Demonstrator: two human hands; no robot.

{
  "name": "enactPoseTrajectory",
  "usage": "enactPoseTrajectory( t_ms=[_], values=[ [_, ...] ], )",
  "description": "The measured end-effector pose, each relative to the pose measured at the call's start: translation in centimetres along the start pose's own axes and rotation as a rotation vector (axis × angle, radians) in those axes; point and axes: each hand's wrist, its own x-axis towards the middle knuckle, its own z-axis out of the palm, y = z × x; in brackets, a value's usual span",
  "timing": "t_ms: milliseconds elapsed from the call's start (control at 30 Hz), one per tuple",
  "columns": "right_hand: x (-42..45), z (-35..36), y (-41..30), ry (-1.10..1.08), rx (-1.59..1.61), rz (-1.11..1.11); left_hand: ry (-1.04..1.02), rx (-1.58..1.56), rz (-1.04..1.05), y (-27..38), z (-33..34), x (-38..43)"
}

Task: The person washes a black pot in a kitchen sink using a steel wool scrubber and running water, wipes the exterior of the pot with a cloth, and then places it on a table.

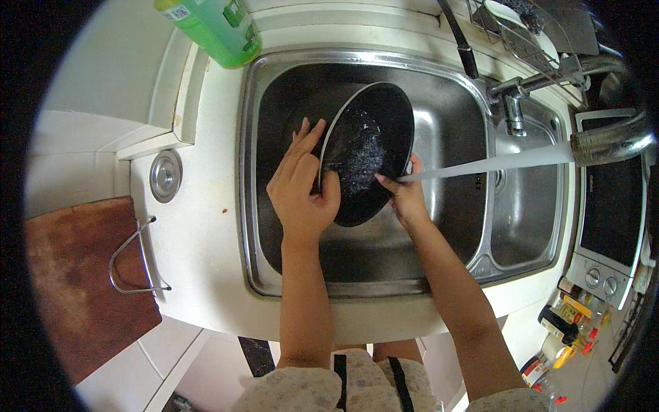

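A black pan point(360, 154) with a pale rim is tilted up over the larger basin of a stainless steel sink point(381, 288). My left hand point(304, 195) is at its left rim, with the thumb inside and the other fingers spread along the outside. On the lower right, my right hand point(406, 193) grips the pan's edge, thumb inside. A stream of water point(489, 164) runs from the metal faucet spout point(592, 144) to the pan near my right thumb. Wet, foamy specks cover part of the pan's inner surface. Any handle of the pan is hidden.
A green bottle point(221, 36) stands behind the sink's left corner. To the left are a metal sink strainer point(166, 176) and a brown board point(92, 278) at a wire stand point(139, 262). A dish rack point(530, 46), microwave point(610, 206) and several condiment bottles point(558, 324) occupy the right side.
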Motion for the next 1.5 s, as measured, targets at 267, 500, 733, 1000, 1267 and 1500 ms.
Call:
enactPoseTrajectory(
  t_ms=[267,500,733,1000,1267,1500],
  values=[
    [0.0,-0.7,-3.1,0.114,-0.314,-0.434,0.104,-0.123,-0.121,0.0,-0.4,0.2],
    [-1.4,0.6,-6.4,0.255,-0.382,-0.635,0.138,-0.192,-0.319,-1.0,0.6,-0.7],
    [-2.0,-0.2,-7.8,0.371,-0.461,-0.805,-0.107,-0.234,-0.709,-0.6,1.3,-1.4],
    [-3.5,-0.8,-8.9,0.396,-0.486,-0.825,-0.222,-0.265,-0.842,-0.2,2.4,-2.0],
    [-4.0,-1.1,-9.2,0.369,-0.495,-0.791,-0.419,-0.302,-0.998,-0.8,2.7,-3.3],
    [-3.6,-1.8,-8.1,0.431,-0.477,-0.624,-0.468,-0.041,-0.908,-0.6,2.3,-3.0]
  ],
)
